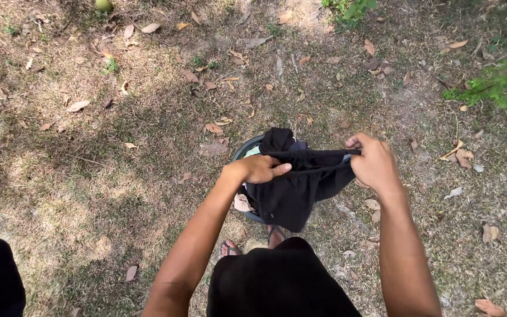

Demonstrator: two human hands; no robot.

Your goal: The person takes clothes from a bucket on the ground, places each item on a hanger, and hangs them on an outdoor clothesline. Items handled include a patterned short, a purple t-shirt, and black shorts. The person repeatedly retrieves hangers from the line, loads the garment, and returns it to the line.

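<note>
An outdoor yard: patchy dry grass and bare brown soil [118, 176] surround the round dark plastic basin [243, 149], with scattered dry brown fallen leaves [213, 128] beyond it and green leafy plants [500, 82] far to its right.

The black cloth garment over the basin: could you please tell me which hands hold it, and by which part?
Both hands hold the black cloth garment by its top edge: the left hand grips one end, the right hand the other, stretching it between them.
</note>
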